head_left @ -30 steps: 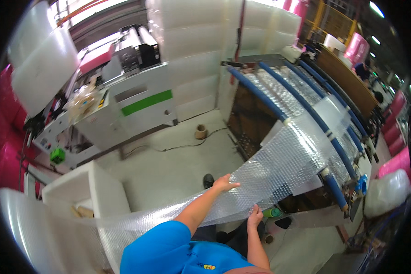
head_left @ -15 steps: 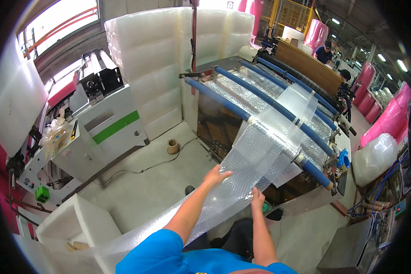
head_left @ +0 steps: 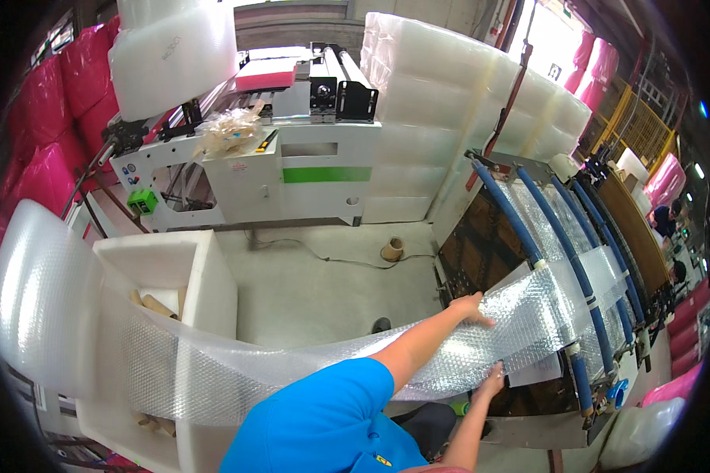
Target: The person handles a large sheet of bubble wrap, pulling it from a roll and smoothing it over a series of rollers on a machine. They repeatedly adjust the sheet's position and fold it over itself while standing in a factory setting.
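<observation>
A long strip of clear bubble wrap [head_left: 442, 355] runs from a large roll [head_left: 47, 292] at the left, across in front of my body, to the blue rollers of a machine [head_left: 505, 211] at the right. My left hand [head_left: 471, 309] grips the strip's far edge just short of the first roller, its thumb lying on top. Lower down, my right hand [head_left: 491, 382] pinches the near edge, with the fingers partly hidden. Between the hands the film lies fairly flat over the machine's front.
A white foam-like bin [head_left: 209, 292] with cardboard tubes stands at the left under the film. Beyond it is a white machine with a green stripe [head_left: 327, 174]. A short cardboard tube [head_left: 392, 249] and a cable rest on the floor. Wrapped white stacks [head_left: 465, 102] stand behind.
My view has swung left, bringing the roll and bin into sight. Both hands still hold the bubble wrap by its two edges near the rollers.
</observation>
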